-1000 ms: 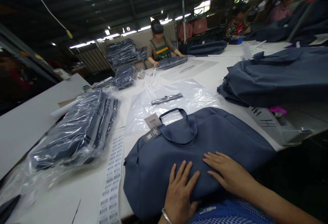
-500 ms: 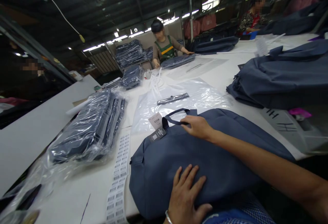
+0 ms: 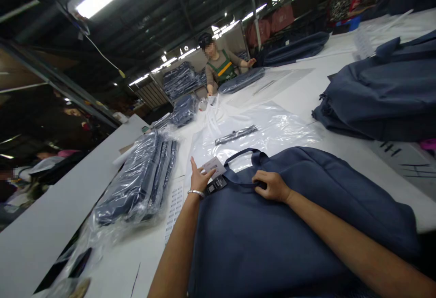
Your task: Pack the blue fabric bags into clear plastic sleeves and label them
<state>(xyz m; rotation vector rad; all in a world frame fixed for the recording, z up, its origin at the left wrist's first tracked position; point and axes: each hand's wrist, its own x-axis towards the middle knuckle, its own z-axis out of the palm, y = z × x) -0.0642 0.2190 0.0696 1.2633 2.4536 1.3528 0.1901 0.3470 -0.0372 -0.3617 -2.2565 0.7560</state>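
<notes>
A large dark blue bag [image 3: 272, 239] lies at the table's near edge, its handle loop standing up at the top. My right hand [image 3: 272, 185] is closed around part of the bag's handle [image 3: 238, 181]. My left hand [image 3: 200, 177], with a silver bracelet at the wrist, has its fingers spread beside the white paper tag [image 3: 214, 166]; its fingertips reach the tag, but no grip on it shows. A black tag [image 3: 217, 184] hangs just below the white one.
Plastic-wrapped bags [image 3: 136, 180] are stacked at left, beside a barcode label sheet [image 3: 174, 207]. Clear plastic bags [image 3: 265, 121] lie beyond the blue bag. More blue bags [image 3: 381, 93] sit at right. A person in a green apron [image 3: 223, 68] works across the table [image 3: 296, 89].
My left hand has left the bag's front and moved up to the tags. My right hand still grips the handle, now lower and pulled nearer. The camera view has shifted.
</notes>
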